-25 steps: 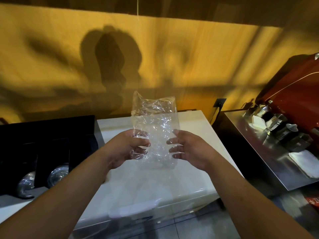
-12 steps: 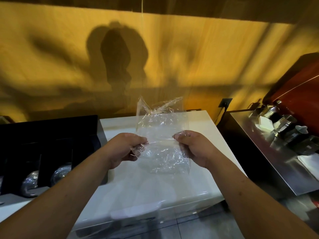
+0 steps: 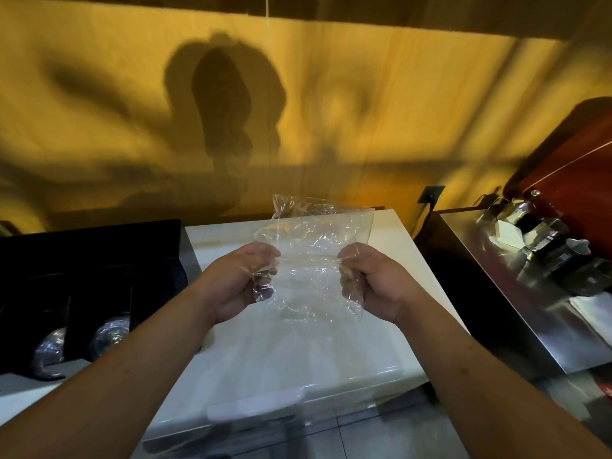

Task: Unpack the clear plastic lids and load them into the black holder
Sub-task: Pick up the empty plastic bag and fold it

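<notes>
Between my two hands, raised above a white counter top (image 3: pixel 298 359), is a crumpled clear plastic bag (image 3: pixel 311 260). The left hand (image 3: pixel 243 279) grips the bag's left edge, its fingers curled round a bunch of the film. The right hand (image 3: pixel 374 283) pinches the right edge, with thumb and curled fingers closed on the plastic. The bag is stretched sideways between them. Its upper part stands up beyond the knuckles and its lower corner hangs below the right hand. The film is wrinkled and shiny, and I cannot tell whether anything is inside it.

To the left of the left hand, well apart from it, stands the black holder (image 3: pixel 89 260), a dark box with open-fronted slots. Low in two of those slots, beside the left forearm, rounded clear lids (image 3: pixel 109 336) catch the light.

To the right of the right hand, past a dark gap, is a steel counter (image 3: pixel 496 293). On it, well apart from the hand, stand metal pitchers (image 3: pixel 543 230) and a white cloth (image 3: pixel 592 313), with a red machine (image 3: pixel 569 167) behind them.

Beyond both hands rises a yellow wood-grain wall (image 3: pixel 364 111) carrying the shadow (image 3: pixel 225 104) of a head. A dark wall socket (image 3: pixel 430 193) sits above and to the right of the right hand.
</notes>
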A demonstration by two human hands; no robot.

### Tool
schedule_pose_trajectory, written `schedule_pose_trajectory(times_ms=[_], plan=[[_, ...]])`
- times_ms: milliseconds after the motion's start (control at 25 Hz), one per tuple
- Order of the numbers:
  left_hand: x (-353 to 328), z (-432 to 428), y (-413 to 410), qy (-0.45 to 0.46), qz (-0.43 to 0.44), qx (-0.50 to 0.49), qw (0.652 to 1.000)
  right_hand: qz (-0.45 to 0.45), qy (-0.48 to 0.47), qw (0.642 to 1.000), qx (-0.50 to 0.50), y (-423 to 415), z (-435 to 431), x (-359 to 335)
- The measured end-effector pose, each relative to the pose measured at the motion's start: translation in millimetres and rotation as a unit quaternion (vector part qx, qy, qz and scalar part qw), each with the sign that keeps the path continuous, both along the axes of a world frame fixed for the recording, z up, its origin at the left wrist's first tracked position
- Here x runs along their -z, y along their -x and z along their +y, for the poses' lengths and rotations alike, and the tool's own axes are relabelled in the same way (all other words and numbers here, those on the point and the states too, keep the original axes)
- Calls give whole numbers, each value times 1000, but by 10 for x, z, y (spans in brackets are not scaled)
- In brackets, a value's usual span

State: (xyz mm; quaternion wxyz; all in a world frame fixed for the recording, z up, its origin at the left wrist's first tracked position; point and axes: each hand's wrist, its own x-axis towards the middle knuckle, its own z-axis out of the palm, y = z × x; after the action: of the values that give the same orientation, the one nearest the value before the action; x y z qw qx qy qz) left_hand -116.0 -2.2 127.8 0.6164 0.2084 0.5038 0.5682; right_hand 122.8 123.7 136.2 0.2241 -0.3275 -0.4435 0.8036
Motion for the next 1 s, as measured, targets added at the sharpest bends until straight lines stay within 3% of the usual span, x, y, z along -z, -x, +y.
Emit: schedule_pose_trajectory(times_ms=[80, 160, 240, 320, 400, 480, 560, 800, 840, 1000], plan=[[-53, 27, 17, 23, 57, -11, 998, -15, -51, 999, 1, -80, 69, -22], [-168, 72, 58, 35, 195, -102, 975, -104, -187, 977, -5, -175, 131, -74], [-402, 129, 26, -21, 361, -189, 913, -239, -368, 898, -33, -229, 168, -125], [-620, 216, -108, -114, 542, -82, 828, -327, -517, 785, -99, -197, 147, -170], [-707, 365, -305, -117, 700, 131, 692, -347, -626, 682, -150, -139, 100, -201], [-691, 494, -507, -73, 765, 263, 583, -337, -672, 635, -177, -107, 65, -220], [-580, 565, -589, -23, 786, 300, 539, -329, -687, 618, -195, -116, 50, -224], [-304, 642, -471, 38, 809, 194, 554, -302, -726, 601, -143, -300, 186, -162], [-280, 653, -463, 40, 812, 177, 555, -299, -721, 613, -123, -334, 218, -110], [-242, 696, -505, 20, 819, 146, 554, -326, -601, 730, -12, -314, 304, 44]])
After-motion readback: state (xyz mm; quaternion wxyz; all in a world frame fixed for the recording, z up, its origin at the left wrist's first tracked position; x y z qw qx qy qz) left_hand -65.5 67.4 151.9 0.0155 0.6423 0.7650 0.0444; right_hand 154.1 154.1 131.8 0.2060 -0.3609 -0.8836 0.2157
